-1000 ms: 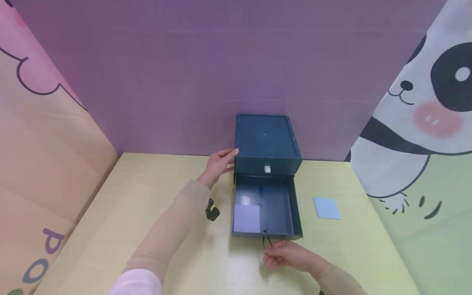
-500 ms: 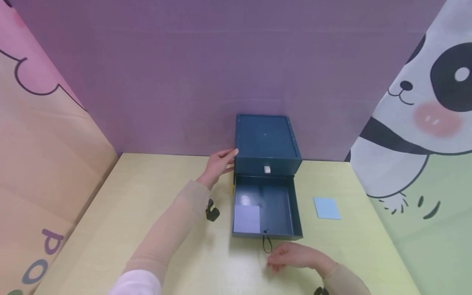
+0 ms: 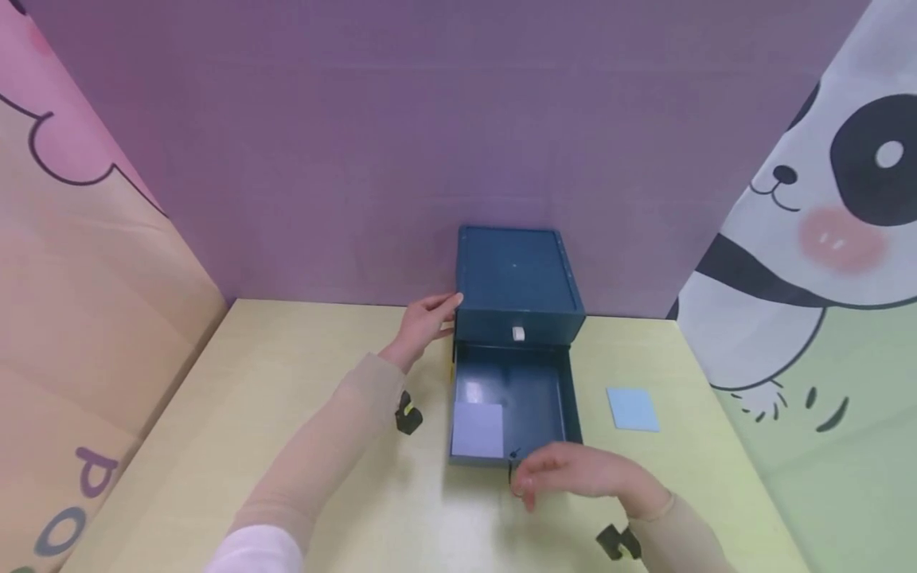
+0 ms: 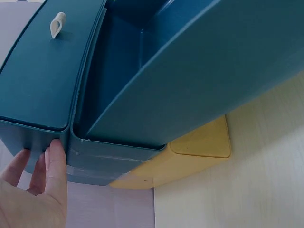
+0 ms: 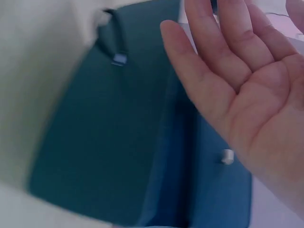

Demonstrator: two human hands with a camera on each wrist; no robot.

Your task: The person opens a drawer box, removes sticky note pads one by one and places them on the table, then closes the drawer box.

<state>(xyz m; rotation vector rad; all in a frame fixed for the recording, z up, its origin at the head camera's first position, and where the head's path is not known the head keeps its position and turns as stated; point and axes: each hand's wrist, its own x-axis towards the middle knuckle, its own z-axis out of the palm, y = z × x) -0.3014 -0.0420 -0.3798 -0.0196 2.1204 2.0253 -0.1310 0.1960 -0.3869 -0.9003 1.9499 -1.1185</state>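
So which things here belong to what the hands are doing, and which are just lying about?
Likely part of the job:
dark blue drawer unit, its side touched by the left hand
open drawer
its black loop pull, near the right hand

Likely just lying about:
light blue square note on the table
lilac square note inside the open drawer, though it might belong to the job

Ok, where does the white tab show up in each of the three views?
Head: white tab right of centre, a little below mid-height.
Left wrist: white tab near the top left.
Right wrist: white tab right of centre, lower half.
Shared landmark: the open drawer, in all three.
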